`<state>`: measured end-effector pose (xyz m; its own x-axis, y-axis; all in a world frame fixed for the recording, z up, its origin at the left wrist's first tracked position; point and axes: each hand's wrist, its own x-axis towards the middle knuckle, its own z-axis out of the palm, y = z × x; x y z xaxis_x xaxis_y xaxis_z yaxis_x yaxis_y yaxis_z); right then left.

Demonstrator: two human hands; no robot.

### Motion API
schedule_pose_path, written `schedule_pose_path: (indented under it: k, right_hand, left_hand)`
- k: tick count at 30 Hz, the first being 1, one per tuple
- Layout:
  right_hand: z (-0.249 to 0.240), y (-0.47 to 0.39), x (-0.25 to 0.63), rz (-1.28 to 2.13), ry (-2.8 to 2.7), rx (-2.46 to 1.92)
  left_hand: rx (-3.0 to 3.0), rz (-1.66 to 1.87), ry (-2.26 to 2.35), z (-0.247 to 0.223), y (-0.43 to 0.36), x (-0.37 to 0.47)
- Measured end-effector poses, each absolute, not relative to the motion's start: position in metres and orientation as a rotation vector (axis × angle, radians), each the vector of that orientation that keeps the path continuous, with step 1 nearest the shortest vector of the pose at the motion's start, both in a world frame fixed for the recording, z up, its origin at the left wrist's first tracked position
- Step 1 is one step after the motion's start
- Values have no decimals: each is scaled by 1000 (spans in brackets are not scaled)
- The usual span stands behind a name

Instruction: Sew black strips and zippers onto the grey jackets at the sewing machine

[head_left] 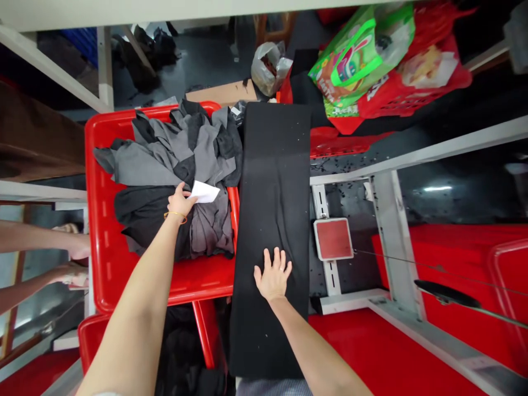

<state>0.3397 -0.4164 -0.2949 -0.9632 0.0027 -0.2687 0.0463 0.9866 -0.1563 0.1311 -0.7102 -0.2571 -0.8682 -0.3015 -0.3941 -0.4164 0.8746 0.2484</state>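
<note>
Over the red plastic bin, my left hand (181, 202) pinches a white slip of paper (204, 192) between thumb and fingers. Beneath it lies a heap of grey and black fabric pieces (152, 159) filling much of the red bin (206, 283). To the right, my right hand (273, 273) rests palm down with fingers spread on a long board covered in black cloth (274, 148). Small creases run through the cloth just above those fingers.
White metal frame bars (391, 220) and a red foot pedal (334, 239) stand right of the board. A green bag (363, 60) and a small plastic bag (270, 69) sit at the back. Another person's legs (45, 247) show at left. Dark fabric (177, 341) lies below the bin.
</note>
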Motion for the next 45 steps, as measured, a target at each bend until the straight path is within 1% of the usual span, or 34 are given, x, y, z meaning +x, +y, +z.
schedule_pose_path:
  k: [3, 6, 10, 14, 17, 22, 25, 33, 36, 38, 40, 42, 45]
  right_hand:
    - [-296, -416, 340, -221, 2855, 34]
    - [-296, -416, 341, -205, 2844, 32]
    - [-296, -417, 341, -168, 2849, 7]
    - [-296, -416, 343, -154, 2888, -36]
    - [-299, -415, 345, -168, 2917, -69]
    - [-305, -409, 349, -215, 2925, -120]
    - [-309, -404, 353, -259, 2891, -230]
    - [-309, -401, 355, -254, 2805, -313]
    - [-307, -402, 354, -251, 2790, -289]
    - [-306, -404, 352, -256, 2773, -258]
    - [-304, -406, 350, -268, 2759, -238]
    - [-301, -408, 348, -285, 2757, -223]
    - [-296, -410, 346, -359, 2769, -186]
  left_hand:
    - [-541, 372, 2630, -270, -689, 147]
    - [-395, 323, 2561, -280, -665, 185]
    - [-303, 270, 2627, -281, -653, 221]
    - [-415, 221, 2765, -277, -664, 198]
    - [-423, 232, 2747, -283, -664, 170]
    - [-675, 117, 2756, -298, -631, 148]
    - [-853, 26, 2767, -303, -619, 142]
    - [-848, 55, 2671, -299, -639, 122]
    - [-850, 93, 2634, -285, -641, 117]
    - [-823, 131, 2624, -264, -646, 119]
    - [-800, 157, 2628, -232, -657, 128]
    - [-778, 162, 2648, -189, -670, 148]
    - [-751, 247, 2705, -121, -684, 200]
